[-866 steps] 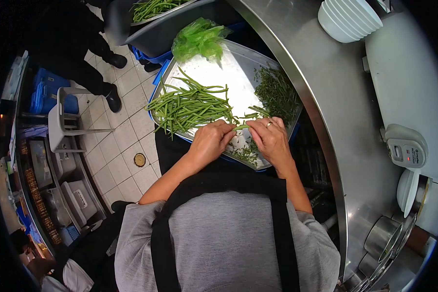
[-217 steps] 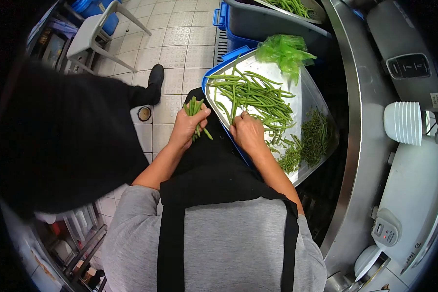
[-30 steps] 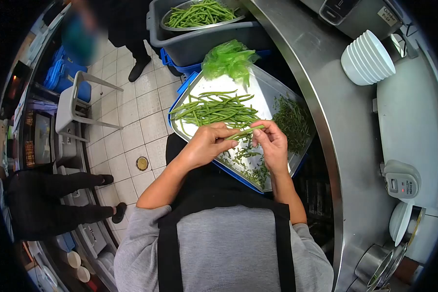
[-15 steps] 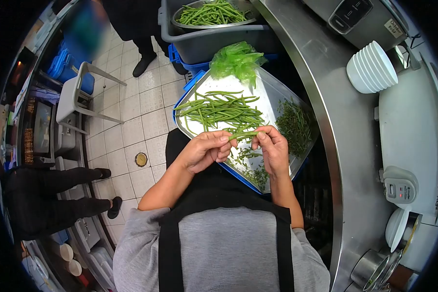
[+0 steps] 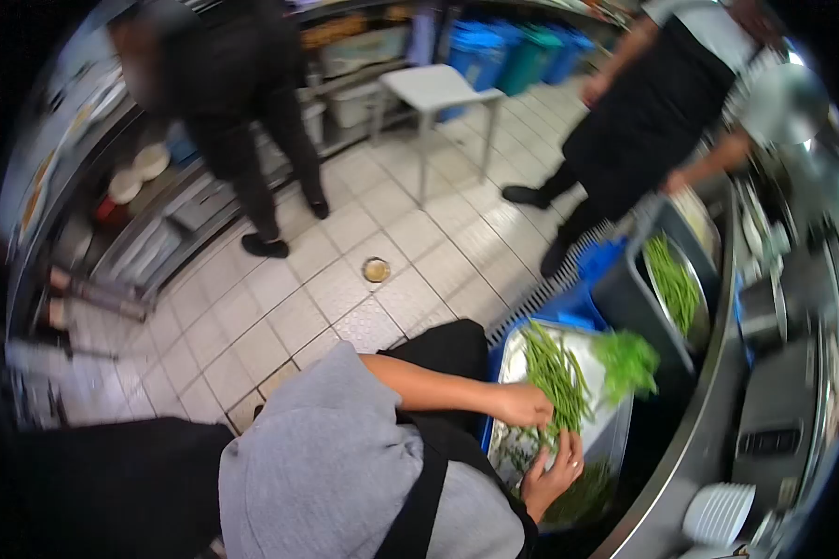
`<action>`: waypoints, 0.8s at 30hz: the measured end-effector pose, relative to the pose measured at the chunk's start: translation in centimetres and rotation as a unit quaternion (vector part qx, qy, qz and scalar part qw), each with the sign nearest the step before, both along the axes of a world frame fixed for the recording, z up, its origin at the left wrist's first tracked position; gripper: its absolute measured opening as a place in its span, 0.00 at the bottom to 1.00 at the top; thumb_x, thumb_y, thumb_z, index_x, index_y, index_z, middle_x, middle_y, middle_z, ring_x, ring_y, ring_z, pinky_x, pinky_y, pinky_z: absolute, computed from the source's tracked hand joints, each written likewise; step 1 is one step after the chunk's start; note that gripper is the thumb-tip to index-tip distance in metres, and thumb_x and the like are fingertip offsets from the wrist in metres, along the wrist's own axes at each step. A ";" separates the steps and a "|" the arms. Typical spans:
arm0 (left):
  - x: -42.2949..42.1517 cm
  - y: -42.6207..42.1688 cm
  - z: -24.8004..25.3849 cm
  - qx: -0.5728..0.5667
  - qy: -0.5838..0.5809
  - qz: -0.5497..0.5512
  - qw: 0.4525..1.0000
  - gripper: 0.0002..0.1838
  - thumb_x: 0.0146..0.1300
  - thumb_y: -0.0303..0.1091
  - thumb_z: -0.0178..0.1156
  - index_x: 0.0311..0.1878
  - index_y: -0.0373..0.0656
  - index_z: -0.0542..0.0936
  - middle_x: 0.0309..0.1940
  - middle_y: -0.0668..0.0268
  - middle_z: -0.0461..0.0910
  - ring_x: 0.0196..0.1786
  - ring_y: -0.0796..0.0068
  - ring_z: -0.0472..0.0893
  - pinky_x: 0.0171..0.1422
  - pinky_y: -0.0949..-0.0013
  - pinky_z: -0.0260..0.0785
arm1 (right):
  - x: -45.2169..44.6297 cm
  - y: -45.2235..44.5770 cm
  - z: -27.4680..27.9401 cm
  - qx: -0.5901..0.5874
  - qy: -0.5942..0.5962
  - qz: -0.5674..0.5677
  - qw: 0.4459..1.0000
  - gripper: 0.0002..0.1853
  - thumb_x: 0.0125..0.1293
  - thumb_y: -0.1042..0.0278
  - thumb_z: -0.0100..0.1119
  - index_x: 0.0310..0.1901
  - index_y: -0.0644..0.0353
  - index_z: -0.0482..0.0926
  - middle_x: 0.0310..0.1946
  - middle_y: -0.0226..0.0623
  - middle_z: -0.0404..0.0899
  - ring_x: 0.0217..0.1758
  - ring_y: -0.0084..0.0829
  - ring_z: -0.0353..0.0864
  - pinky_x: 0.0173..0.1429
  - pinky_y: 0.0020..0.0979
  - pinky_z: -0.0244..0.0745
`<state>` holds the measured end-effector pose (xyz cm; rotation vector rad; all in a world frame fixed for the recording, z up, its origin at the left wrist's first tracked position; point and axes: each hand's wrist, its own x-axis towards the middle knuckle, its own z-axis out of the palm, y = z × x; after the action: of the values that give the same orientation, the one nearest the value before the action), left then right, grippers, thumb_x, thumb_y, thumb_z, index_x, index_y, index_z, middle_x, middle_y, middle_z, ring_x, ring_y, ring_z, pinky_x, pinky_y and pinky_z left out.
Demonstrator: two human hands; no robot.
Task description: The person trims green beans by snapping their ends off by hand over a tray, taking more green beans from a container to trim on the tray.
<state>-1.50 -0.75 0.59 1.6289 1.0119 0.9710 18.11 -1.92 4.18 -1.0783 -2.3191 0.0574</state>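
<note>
Over the pile of green beans (image 5: 557, 373) is my left hand (image 5: 524, 405), its fingers pinched together. Whatever is between those fingertips blends into the beans behind. Just below, my right hand (image 5: 552, 475) has its thumb and fingers apart, with the fingertips close to the lower end of the pile. The beans lie in a pale tray (image 5: 610, 430) with a blue edge. Small trimmed bits (image 5: 511, 456) are scattered on the tray by my hands, and a darker green heap (image 5: 583, 498) lies partly behind my right hand. A crumpled green plastic bag (image 5: 625, 363) rests at the tray's far side.
Beyond the tray, a grey tub (image 5: 629, 279) holds a metal bowl of green beans (image 5: 671, 284). A steel counter (image 5: 667, 484) runs along the right, bearing stacked white bowls (image 5: 720, 512). Two people stand nearby, one in a dark apron (image 5: 648, 112). A stool (image 5: 438, 88) stands on the tiled floor.
The view has swung left, bringing more floor and both people into sight. My hands held a green bean between them; now my right fingers are spread and my left hand sits over the pile.
</note>
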 end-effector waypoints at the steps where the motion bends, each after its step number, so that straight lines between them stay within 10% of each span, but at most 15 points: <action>1: -0.3 -0.7 0.3 -0.019 0.032 0.015 0.999 0.16 0.65 0.42 0.50 0.37 0.41 0.81 0.32 0.57 0.82 0.34 0.58 0.81 0.42 0.59 0.70 | -0.4 -0.2 -0.1 0.008 -0.025 0.037 0.999 0.16 0.62 0.75 0.55 0.52 0.62 0.76 0.48 0.47 0.75 0.51 0.47 0.74 0.60 0.43 0.62; 24: 0.0 -5.9 -1.7 0.038 0.176 0.100 0.979 0.16 0.66 0.41 0.48 0.33 0.37 0.76 0.29 0.46 0.79 0.35 0.43 0.78 0.39 0.48 0.70 | -2.9 -1.0 -3.9 0.022 -0.063 0.126 0.990 0.08 0.63 0.72 0.54 0.43 0.60 0.77 0.32 0.42 0.77 0.35 0.43 0.76 0.48 0.42 0.66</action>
<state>-1.50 -6.64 -1.11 1.8286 1.4144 0.8763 15.16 -2.89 0.29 -0.7829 -2.5461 0.0349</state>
